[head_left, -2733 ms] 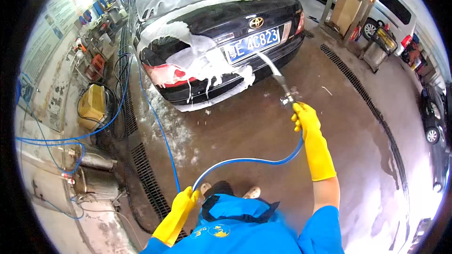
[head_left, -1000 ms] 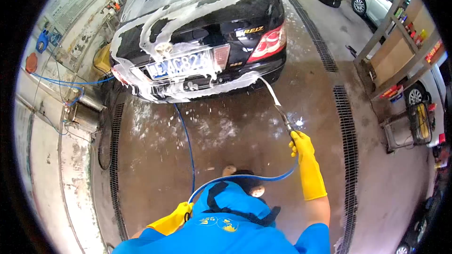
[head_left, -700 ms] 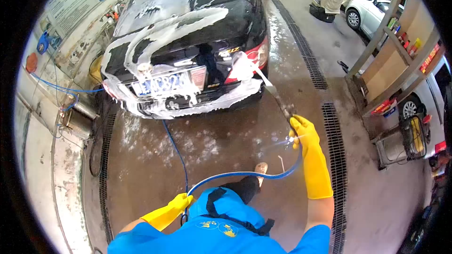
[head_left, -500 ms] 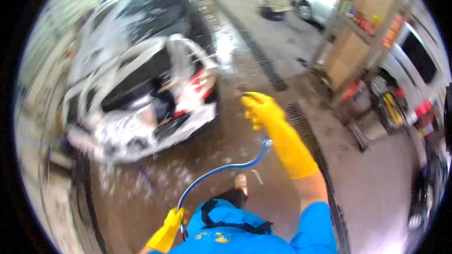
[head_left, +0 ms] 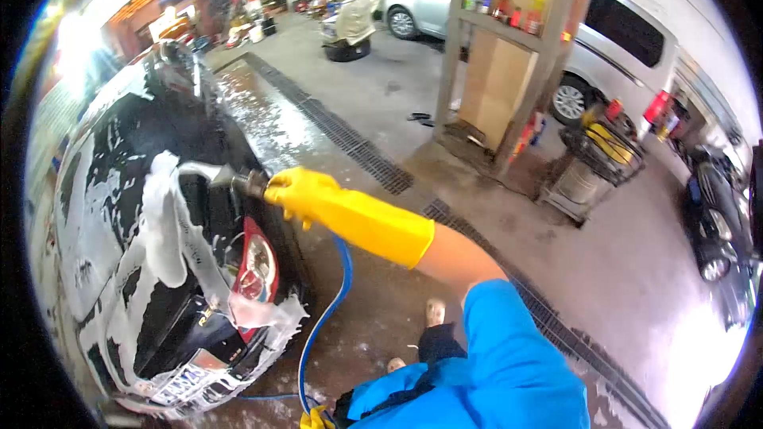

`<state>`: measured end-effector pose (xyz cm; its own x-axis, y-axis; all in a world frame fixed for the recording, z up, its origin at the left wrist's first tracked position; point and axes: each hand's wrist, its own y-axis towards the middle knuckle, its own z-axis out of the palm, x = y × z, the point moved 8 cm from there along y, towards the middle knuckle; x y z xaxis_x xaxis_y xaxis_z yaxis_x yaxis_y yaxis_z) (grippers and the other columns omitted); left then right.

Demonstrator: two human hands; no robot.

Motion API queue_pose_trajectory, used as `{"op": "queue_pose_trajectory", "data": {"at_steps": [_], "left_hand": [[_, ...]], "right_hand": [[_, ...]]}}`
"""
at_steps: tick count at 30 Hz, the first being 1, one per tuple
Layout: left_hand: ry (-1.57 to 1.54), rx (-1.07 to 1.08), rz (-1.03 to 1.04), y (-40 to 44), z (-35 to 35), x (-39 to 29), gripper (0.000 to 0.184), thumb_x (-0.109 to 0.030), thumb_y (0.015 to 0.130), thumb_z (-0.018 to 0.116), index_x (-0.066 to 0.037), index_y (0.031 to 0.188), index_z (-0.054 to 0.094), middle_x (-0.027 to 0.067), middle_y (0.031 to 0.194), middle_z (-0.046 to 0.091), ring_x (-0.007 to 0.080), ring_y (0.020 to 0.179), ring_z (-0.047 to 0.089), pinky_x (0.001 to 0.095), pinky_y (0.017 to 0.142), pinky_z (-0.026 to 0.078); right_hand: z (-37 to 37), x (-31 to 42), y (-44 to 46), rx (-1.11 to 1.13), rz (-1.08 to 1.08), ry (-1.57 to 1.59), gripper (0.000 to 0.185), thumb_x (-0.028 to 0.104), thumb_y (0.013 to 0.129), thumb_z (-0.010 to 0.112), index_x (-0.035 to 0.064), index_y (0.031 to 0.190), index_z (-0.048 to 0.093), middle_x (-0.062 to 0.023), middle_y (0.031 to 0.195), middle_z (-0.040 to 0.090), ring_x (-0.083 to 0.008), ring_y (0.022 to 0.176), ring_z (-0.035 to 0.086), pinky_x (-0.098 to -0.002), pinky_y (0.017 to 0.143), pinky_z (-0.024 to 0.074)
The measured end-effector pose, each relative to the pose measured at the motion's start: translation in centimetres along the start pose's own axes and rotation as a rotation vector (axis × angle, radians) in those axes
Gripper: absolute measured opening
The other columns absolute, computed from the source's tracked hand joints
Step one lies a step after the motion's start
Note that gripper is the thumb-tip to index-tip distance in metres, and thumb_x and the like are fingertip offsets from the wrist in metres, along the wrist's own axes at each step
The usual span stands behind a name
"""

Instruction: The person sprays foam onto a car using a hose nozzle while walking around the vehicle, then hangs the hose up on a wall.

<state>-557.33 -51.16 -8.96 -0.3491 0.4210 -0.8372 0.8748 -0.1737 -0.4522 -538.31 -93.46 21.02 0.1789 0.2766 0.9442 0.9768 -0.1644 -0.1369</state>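
Note:
My right hand, in a long yellow glove, is wrapped round a dark spray nozzle. White foam streams from its tip onto the rear side of a black car. Foam streaks lie over the trunk, rear window, bumper and licence plate, and partly over the red tail light. At the bottom edge, my left hand, also in a yellow glove, is closed on the blue hose; only part of it shows. The hose curves up from there toward my right hand.
Floor grates run diagonally past the car. A post with a shelf of bottles stands ahead on the right, beside a wheeled machine. Farther off are a silver van, another light car, a covered object and a dark car.
The view has swung right, round the car's rear corner. My right hand has moved with the nozzle from the plate and bumper up to the car's side. My left hand has sunk to the bottom edge.

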Motion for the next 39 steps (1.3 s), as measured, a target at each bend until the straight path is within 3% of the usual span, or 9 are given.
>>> {"op": "queue_pose_trajectory", "data": {"at_steps": [6,8,13,18,22,27,31,34,39], "left_hand": [[-0.244,-0.16,-0.073,4.2,6.4,-1.9,0.03,-0.029,0.094,0.048,-0.004,0.096,0.065,0.0056,0.053,0.053,0.0129,0.041,0.046,0.026,0.039,0.032],[-0.238,-0.163,-0.133,4.4,10.5,-7.5,0.03,-0.031,0.095,0.048,-0.006,0.099,0.065,0.0058,0.055,0.055,0.013,0.04,0.045,0.0261,0.038,0.032],[0.008,-0.204,-0.332,7.8,18.0,-14.6,0.031,-0.034,0.095,0.046,-0.011,0.104,0.065,0.003,0.062,0.061,0.0108,0.052,0.05,0.0254,0.048,0.038],[0.007,-0.279,-0.376,12.4,23.5,-21.3,0.034,-0.041,0.092,0.047,-0.014,0.105,0.065,0.0047,0.068,0.064,0.016,0.06,0.06,0.0297,0.057,0.046],[0.234,-0.387,-0.297,16.0,25.1,-26.7,0.037,-0.045,0.091,0.045,-0.017,0.105,0.065,0.0072,0.069,0.066,0.0203,0.064,0.065,0.0329,0.061,0.049],[0.076,-0.446,-0.358,22.0,26.7,-29.7,0.039,-0.046,0.091,0.044,-0.017,0.106,0.064,0.0063,0.068,0.066,0.0217,0.065,0.065,0.0339,0.061,0.049],[0.058,-0.479,-0.334,28.1,27.0,-33.0,0.04,-0.047,0.091,0.044,-0.016,0.107,0.063,0.0066,0.07,0.067,0.0218,0.067,0.066,0.0354,0.063,0.049],[0.065,-0.482,-0.398,32.4,27.4,-36.0,0.042,-0.049,0.09,0.044,-0.015,0.107,0.062,0.0079,0.071,0.068,0.0224,0.069,0.066,0.0364,0.065,0.049],[-0.007,-0.466,-0.327,37.5,27.4,-40.5,0.043,-0.047,0.089,0.049,-0.013,0.113,0.06,0.0126,0.079,0.068,0.0287,0.076,0.066,0.0378,0.069,0.049]], "right_hand": [[-7.1,0.3,12.3,-0.012,-0.05,0.022,0.041,0.034,0.09,0.057,0.0097,0.123,0.058,-0.0059,0.075,0.062,-0.0138,0.049,0.054,-0.0273,0.045,0.0498],[-9.0,-0.1,14.8,0.086,-0.029,-0.062,0.038,0.031,0.09,0.057,0.0094,0.121,0.058,-0.0063,0.071,0.061,-0.0139,0.052,0.057,-0.0289,0.047,0.0506],[-12.6,-2.9,21.4,0.367,0.005,-0.151,0.038,0.031,0.089,0.058,0.0076,0.118,0.06,-0.0065,0.069,0.059,-0.0126,0.047,0.053,-0.0284,0.04,0.0467],[-19.3,-0.3,31.2,0.302,-0.062,-0.107,0.039,0.028,0.09,0.058,0.0056,0.121,0.057,-0.006,0.066,0.058,-0.0119,0.041,0.048,-0.0278,0.037,0.0441],[-22.9,4.7,40.8,0.178,-0.202,0.024,0.04,0.028,0.089,0.059,0.0043,0.121,0.058,-0.0056,0.065,0.059,-0.0119,0.041,0.047,-0.0275,0.036,0.0431],[-23.7,11.3,50.3,0.122,-0.289,0.183,0.032,0.031,0.088,0.06,0.0068,0.11,0.062,-0.0046,0.065,0.059,-0.0092,0.045,0.047,-0.026,0.04,0.0437],[-20.5,14.1,54.9,0.389,-0.414,0.007,0.038,0.033,0.088,0.06,0.004,0.112,0.061,-0.0051,0.065,0.06,-0.0118,0.044,0.05,-0.0263,0.04,0.0471],[-18.4,14.4,57.3,0.53,-0.321,-0.117,0.036,0.031,0.089,0.059,0.0043,0.113,0.061,-0.0056,0.065,0.06,-0.0123,0.043,0.05,-0.0269,0.039,0.0458],[-21.3,17.7,65.4,0.324,-0.358,-0.144,0.036,0.03,0.089,0.059,0.0042,0.114,0.06,-0.0095,0.068,0.061,-0.0166,0.044,0.052,-0.0308,0.042,0.0475]]}}
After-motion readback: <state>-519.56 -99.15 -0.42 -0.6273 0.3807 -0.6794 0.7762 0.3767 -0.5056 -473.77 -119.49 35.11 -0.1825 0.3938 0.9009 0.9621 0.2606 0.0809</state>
